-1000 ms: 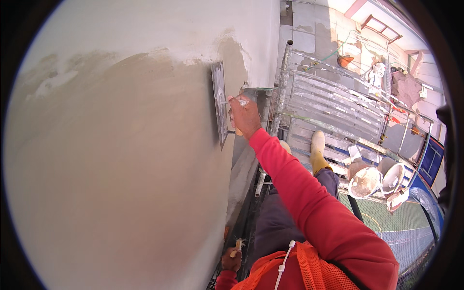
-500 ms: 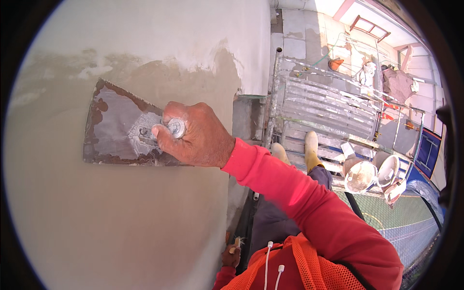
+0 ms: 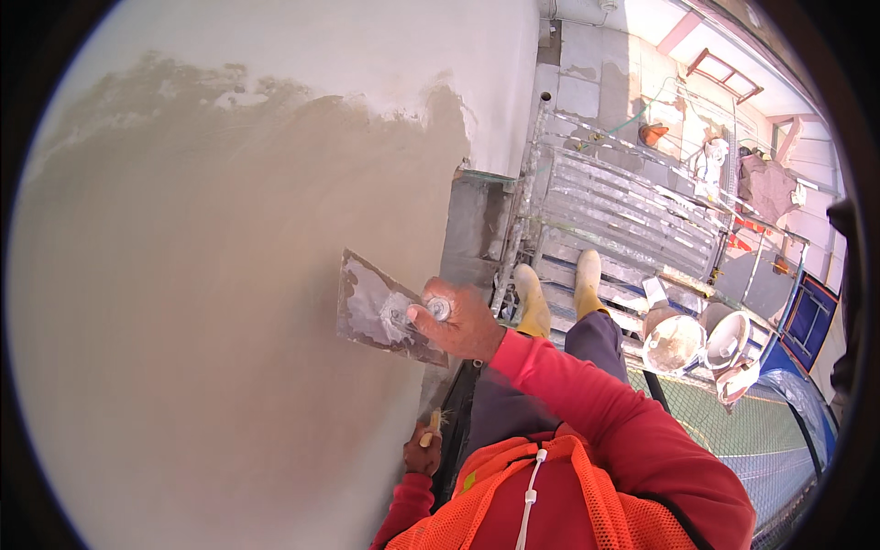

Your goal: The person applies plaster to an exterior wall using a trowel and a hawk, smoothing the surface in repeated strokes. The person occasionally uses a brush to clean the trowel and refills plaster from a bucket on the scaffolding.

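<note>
My right hand (image 3: 466,323) is wrapped round the handle of a plastering trowel (image 3: 362,291). The trowel's dark, plaster-smeared blade lies against or just off the wall; I cannot tell which. Wet grey-brown plaster (image 3: 229,238) covers much of the wall (image 3: 321,41), with a ragged upper border against the paler surface. Low by the wall, my left hand (image 3: 421,453) grips a brush (image 3: 433,425) with a light wooden handle and pale bristles pointing up. That hand is partly in shadow.
My yellow boots (image 3: 533,312) stand on scaffold planks (image 3: 632,206) with metal rails. Two plaster-stained buckets (image 3: 674,344) are to the right, beside a blue sheet (image 3: 786,371). Netting (image 3: 715,440) hangs below the platform. Farther off lie an orange cone-like object (image 3: 653,135) and cloths (image 3: 768,186).
My right hand has drawn the trowel right and down across the wall, nearer my body. The left hand still holds the brush and sits slightly higher and farther left in view.
</note>
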Demonstrator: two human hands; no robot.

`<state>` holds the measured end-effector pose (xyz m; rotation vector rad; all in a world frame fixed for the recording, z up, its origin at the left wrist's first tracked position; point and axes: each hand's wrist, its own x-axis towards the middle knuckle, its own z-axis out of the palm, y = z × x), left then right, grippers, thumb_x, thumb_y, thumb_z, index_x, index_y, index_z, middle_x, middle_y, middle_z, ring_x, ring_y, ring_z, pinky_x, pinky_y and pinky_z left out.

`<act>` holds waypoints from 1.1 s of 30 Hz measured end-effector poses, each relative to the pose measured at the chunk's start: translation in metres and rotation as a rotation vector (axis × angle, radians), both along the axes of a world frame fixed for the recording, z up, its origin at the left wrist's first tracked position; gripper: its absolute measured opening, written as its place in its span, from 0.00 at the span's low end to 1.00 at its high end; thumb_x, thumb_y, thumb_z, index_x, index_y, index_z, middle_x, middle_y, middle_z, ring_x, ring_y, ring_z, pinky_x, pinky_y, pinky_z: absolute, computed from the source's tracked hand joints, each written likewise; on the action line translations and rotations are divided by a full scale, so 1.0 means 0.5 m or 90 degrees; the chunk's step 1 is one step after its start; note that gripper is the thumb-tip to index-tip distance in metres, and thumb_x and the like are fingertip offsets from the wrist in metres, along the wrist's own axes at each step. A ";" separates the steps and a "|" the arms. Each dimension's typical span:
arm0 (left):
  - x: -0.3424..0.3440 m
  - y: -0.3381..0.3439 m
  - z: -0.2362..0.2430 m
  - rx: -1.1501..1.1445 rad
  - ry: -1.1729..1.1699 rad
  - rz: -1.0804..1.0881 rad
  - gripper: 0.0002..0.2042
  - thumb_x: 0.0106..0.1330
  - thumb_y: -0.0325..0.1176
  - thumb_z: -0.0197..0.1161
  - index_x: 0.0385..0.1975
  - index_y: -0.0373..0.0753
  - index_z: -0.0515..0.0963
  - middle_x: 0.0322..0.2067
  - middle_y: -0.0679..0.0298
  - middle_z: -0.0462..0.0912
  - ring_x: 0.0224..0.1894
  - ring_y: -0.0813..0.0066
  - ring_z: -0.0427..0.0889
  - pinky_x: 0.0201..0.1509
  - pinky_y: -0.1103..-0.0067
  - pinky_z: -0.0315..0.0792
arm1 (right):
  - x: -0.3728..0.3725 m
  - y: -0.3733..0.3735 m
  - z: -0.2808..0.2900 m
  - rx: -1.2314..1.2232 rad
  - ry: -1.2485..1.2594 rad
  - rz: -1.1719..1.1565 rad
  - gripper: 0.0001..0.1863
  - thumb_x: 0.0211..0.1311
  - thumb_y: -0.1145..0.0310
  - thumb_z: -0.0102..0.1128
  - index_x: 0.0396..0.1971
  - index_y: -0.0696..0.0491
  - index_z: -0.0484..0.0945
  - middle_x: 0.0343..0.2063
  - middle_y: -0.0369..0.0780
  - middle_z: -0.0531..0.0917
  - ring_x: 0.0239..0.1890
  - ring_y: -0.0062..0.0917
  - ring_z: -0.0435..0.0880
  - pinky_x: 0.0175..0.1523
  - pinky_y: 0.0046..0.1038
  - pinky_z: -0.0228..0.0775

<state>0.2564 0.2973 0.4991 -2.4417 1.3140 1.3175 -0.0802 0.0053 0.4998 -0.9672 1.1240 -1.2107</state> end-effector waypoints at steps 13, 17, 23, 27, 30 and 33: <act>-0.072 0.017 0.000 -0.054 0.125 0.150 0.06 0.69 0.27 0.71 0.43 0.38 0.84 0.27 0.64 0.84 0.25 0.77 0.84 0.31 0.77 0.79 | 0.065 -0.174 -0.310 0.505 -0.441 -0.306 0.15 0.76 0.54 0.62 0.33 0.47 0.70 0.18 0.31 0.69 0.17 0.22 0.68 0.23 0.31 0.64; -0.055 0.041 0.007 -0.036 0.090 0.137 0.06 0.71 0.30 0.71 0.44 0.38 0.84 0.24 0.65 0.85 0.24 0.78 0.85 0.30 0.76 0.79 | 0.077 -0.211 -0.336 0.511 -0.443 -0.299 0.14 0.76 0.54 0.62 0.37 0.47 0.71 0.18 0.31 0.69 0.17 0.22 0.68 0.24 0.32 0.64; -0.012 0.075 0.004 -0.012 0.072 0.167 0.06 0.71 0.33 0.72 0.43 0.40 0.85 0.25 0.65 0.85 0.24 0.78 0.85 0.29 0.76 0.80 | 0.087 -0.226 -0.244 0.438 -0.416 -0.255 0.13 0.76 0.57 0.65 0.37 0.49 0.73 0.17 0.31 0.70 0.16 0.20 0.67 0.22 0.31 0.63; -0.010 0.065 -0.003 -0.013 0.098 0.146 0.06 0.71 0.32 0.72 0.43 0.40 0.85 0.24 0.66 0.85 0.24 0.79 0.85 0.29 0.77 0.79 | 0.086 -0.216 -0.125 0.280 -0.367 -0.204 0.16 0.77 0.58 0.66 0.32 0.50 0.73 0.17 0.31 0.71 0.17 0.16 0.67 0.21 0.28 0.62; -0.022 0.051 0.005 -0.006 0.103 0.173 0.06 0.71 0.31 0.71 0.44 0.40 0.85 0.24 0.67 0.84 0.24 0.80 0.84 0.28 0.77 0.79 | 0.092 -0.206 -0.020 0.116 -0.265 -0.191 0.18 0.77 0.58 0.66 0.30 0.54 0.74 0.17 0.31 0.73 0.18 0.17 0.68 0.22 0.30 0.62; -0.034 0.045 0.015 0.001 0.118 0.185 0.06 0.72 0.31 0.71 0.44 0.40 0.85 0.24 0.68 0.83 0.23 0.81 0.83 0.28 0.78 0.78 | 0.102 -0.172 0.079 -0.036 -0.152 -0.185 0.18 0.77 0.59 0.67 0.31 0.57 0.76 0.17 0.34 0.75 0.18 0.20 0.71 0.23 0.32 0.64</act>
